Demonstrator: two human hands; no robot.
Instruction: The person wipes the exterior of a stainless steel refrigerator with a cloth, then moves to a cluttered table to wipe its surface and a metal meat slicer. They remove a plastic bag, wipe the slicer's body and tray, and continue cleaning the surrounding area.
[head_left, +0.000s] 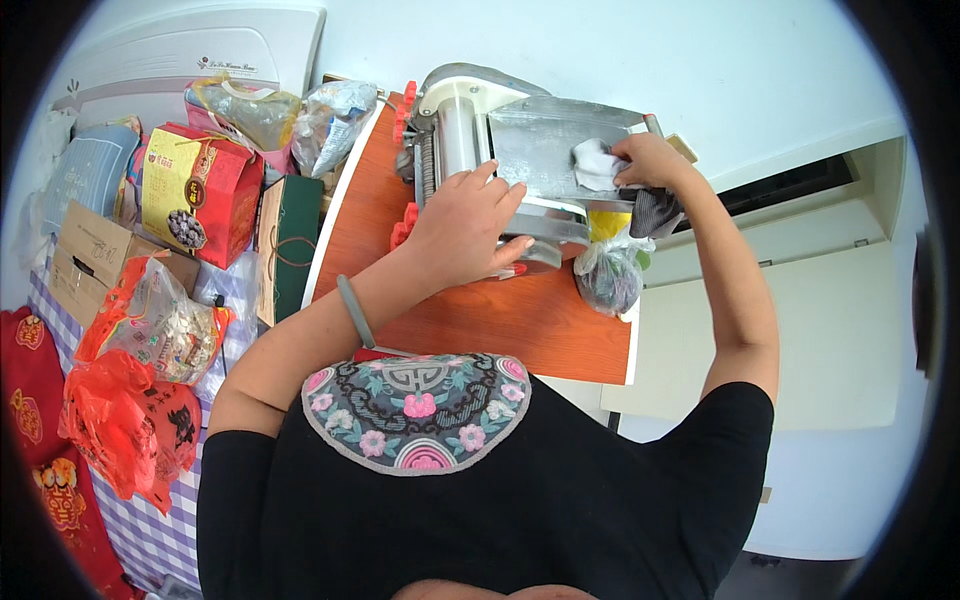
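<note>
A metal pasta-rolling machine (465, 135) with red knobs stands on a reddish-brown wooden table (480, 330). My left hand (472, 217) rests on the machine's near side, fingers spread, holding nothing; its fingertips reach the edge by the roller. With my right hand (649, 161) I pinch a white cloth (596, 165) against the flat metal tray (544, 142). A dark grey cloth (654, 212) hangs below that hand at the tray's right end. Whether the two cloths are one piece I cannot tell.
A tied plastic bag (611, 274) stands at the table's right edge. To the left, a red and yellow gift box (202, 191), a dark green box (294, 247), a cardboard box (94, 255) and red plastic bags (127, 427) crowd a checked cloth (142, 532). The wall is behind the machine.
</note>
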